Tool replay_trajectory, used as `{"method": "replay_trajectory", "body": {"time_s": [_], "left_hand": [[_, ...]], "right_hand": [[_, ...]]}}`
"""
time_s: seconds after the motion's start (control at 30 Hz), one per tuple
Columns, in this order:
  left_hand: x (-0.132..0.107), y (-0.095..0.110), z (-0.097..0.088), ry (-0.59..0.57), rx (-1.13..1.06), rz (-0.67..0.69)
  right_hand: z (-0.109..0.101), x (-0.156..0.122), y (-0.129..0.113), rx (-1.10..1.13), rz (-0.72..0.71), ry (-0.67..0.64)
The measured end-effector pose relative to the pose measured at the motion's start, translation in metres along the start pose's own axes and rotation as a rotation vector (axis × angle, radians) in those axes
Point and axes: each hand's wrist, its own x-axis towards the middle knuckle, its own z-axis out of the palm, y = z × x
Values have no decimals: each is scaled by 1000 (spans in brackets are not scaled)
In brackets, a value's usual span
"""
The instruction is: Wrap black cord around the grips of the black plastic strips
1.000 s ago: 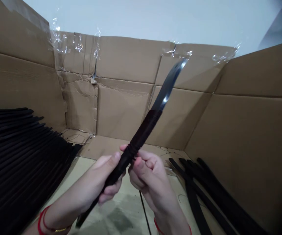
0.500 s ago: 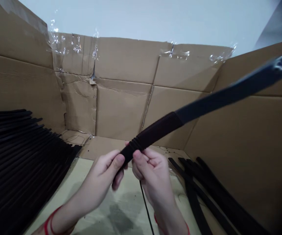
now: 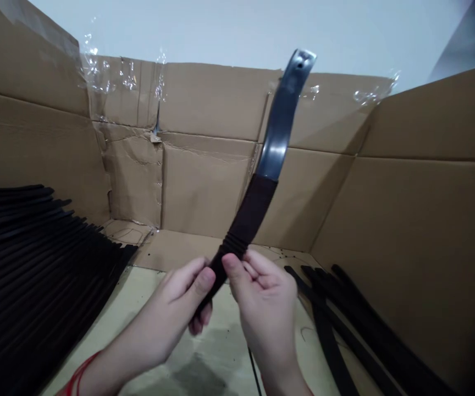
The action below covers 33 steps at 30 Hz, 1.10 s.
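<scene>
- The left hand [image 3: 167, 305] and right hand [image 3: 266, 308] were closed, pinching the ribbed black sleeve [image 3: 248, 214] of a curved metal strip [image 3: 281, 126].
- The strip had swung from 3 o'clock up to 1 o'clock.
- A stack of black strips [image 3: 35, 253] lay at 9 o'clock, loose black strips [image 3: 328, 335] at 4 o'clock.

Bright, even light; hard glare on the metal strip [image 3: 281, 124] at 12 o'clock; soft shadow [image 3: 202, 374] on the table [image 3: 138, 324] at 6; dark falloff at 4; wide-angle bowing at edges.
</scene>
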Motion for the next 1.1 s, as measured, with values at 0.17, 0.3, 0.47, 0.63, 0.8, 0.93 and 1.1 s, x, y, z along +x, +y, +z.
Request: {"method": "replay_trajectory", "body": {"time_s": [0.17,0.3,0.47,0.63,0.8,0.93,1.1], "left_hand": [[4,-2,-3,-85,-130,-81],[5,0,-7,125,55,119],[3,-1,-11,-388,-415,-19],[2,-1,-9,-393,-508,-2],[-2,2,-1,-118,-337,-43],[5,-7,-6,-340,-573,-159],[10,-7,-13,-474,-739,-212]], "right_hand": [[2,3,9,88,127,-250],[2,5,17,-7,6,-61],[-2,4,10,97,94,-277],[-4,0,-2,86,77,-165],[-9,6,6,145,63,-269],[-10,8,12,148,68,-246],[-15,8,10,211,127,-326]]}}
